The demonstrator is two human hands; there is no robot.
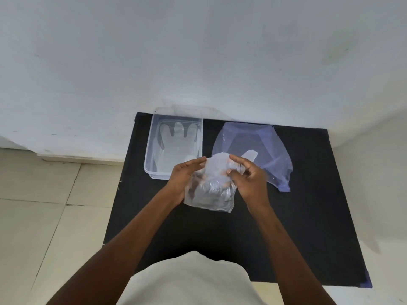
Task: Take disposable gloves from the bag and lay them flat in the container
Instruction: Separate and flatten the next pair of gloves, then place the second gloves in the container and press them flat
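Above the black desk, the left hand and the right hand hold one clear glove, each grip pinching its top edge. Farther right lies the bag; far left, the container holds flat gloves.
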